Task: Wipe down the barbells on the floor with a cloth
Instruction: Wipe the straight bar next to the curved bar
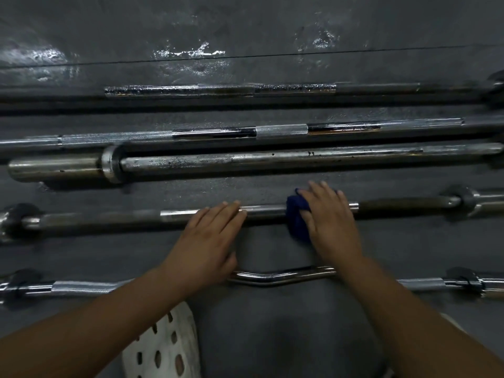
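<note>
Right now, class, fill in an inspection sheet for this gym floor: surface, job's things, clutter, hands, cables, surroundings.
Surface: dark rubber floor, shiny patches at the far side.
Job's things: five barbells lie side by side; blue cloth lies over the fourth bar; curved bar is nearest.
Clutter: white perforated shoe at the bottom edge.
Hands: left hand rests flat on the fourth bar; right hand presses the cloth.
Cables: nothing seen.
Surroundings: nothing seen beyond the floor.

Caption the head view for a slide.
Right hand presses blue cloth onto a barbell; left hand steadies it.
</note>
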The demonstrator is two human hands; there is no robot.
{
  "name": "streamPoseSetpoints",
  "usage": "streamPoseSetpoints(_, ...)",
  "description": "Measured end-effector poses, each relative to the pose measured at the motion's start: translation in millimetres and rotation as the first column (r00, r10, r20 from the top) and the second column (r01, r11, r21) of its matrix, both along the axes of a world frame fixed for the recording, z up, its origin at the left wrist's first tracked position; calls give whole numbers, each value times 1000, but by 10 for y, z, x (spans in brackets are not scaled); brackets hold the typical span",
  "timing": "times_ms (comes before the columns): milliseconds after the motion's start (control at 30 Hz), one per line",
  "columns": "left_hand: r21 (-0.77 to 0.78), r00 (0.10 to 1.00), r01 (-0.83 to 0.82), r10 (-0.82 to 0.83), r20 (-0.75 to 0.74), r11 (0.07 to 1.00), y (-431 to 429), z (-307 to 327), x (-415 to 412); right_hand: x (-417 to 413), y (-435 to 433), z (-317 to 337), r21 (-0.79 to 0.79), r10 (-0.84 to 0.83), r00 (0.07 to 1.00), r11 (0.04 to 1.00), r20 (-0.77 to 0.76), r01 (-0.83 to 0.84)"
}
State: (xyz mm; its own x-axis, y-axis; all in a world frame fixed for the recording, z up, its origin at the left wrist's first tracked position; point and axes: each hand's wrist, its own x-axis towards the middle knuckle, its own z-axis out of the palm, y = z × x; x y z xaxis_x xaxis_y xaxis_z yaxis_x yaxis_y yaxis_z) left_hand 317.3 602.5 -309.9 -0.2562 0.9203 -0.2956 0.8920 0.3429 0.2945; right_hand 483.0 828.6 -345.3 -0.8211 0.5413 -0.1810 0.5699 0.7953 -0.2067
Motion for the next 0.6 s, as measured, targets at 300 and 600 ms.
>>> streamPoseSetpoints(300, 7, 995, -84, 84, -46, 996, -4, 6, -162, -139, -284, -66, 80, 44, 979, 996, -201, -28)
streamPoseSetpoints(600, -31, 993, -103, 102, -57, 994, 17, -31, -152, -385, -312, 35, 28, -176, 973, 983, -152, 182)
